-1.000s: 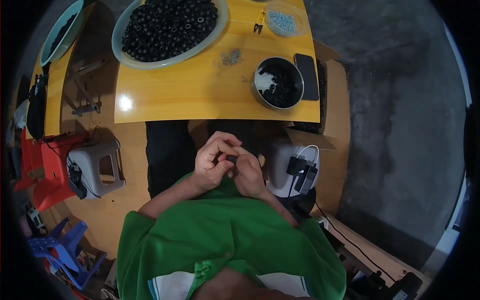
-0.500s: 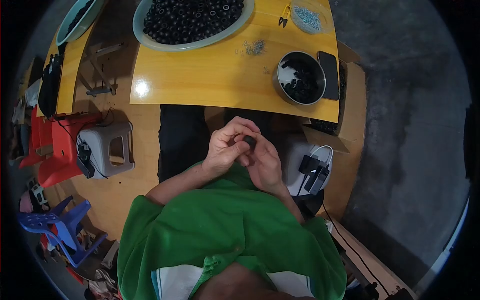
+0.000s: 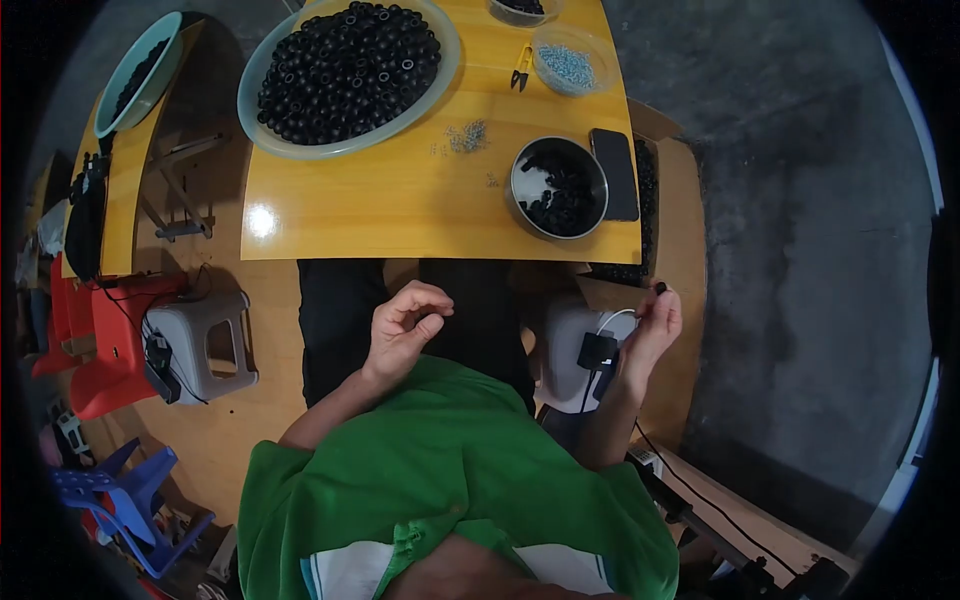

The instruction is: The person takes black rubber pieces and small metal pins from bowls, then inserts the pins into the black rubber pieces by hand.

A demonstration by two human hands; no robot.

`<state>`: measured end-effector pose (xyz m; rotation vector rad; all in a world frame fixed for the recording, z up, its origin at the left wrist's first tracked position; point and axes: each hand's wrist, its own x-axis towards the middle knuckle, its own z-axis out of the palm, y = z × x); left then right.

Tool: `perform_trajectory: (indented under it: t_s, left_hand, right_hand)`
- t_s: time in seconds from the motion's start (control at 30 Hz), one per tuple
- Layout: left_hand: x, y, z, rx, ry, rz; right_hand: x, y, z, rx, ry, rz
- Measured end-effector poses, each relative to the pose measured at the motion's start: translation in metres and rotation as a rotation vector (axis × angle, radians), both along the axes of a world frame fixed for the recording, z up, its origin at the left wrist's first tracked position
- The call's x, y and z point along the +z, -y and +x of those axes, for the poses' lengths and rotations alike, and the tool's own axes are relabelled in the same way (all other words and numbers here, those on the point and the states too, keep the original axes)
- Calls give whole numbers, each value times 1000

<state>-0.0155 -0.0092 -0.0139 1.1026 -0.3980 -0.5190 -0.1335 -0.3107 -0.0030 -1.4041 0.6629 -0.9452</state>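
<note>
The two hands, which met around a small dark piece in front of the green shirt (image 3: 440,440) half a second ago, now stand well apart. The right hand (image 3: 652,330) has swung out to 3 o'clock of the view's centre and pinches a small black piece (image 3: 660,289) at its fingertips, beside the cardboard box (image 3: 678,205) at 2 o'clock. The left hand (image 3: 408,328) is at 9 o'clock, over the lap, loosely curled with the thumb off the fingers and nothing visible between them. The two-handed handling thus seems broken off, leaving the piece to the right hand alone; its exact shape is too small to tell. On the yellow table (image 3: 350,215), the steel bowl (image 3: 533,186) of black parts lies at 1 o'clock, small metal pieces (image 3: 466,137) at 12, and the basin (image 3: 249,105) of black rings at 11.
</note>
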Motion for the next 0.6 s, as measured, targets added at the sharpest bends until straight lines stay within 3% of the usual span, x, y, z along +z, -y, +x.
perform_trajectory:
  t_s: [0.03, 0.17, 0.23, 0.4, 0.5, 0.57, 0.6]
  left_hand:
    - [-1, -1, 0, 5, 3, -2]
    - [-1, -4, 1, 45, -36, -1]
    - [2, -6, 1, 53, -40, -1]
    - [8, -10, 7, 79, -34, 53]
    - [10, -15, 12, 132, 11, 83]
    - [10, -18, 17, 168, 21, 111]
    - [10, -19, 19, 189, 30, 130]
  right_hand:
    - [-17, 27, -9, -24, -61, -48]
    - [-40, 76, 0, -195, -185, 206]
    - [-66, 103, -3, -162, -222, 177]
    - [-116, 152, 4, -280, -704, 241]
    - [-104, 148, 3, -246, -529, 184]
    - [-65, 115, 18, -278, -506, 85]
    - [-56, 105, 23, -244, -374, -96]
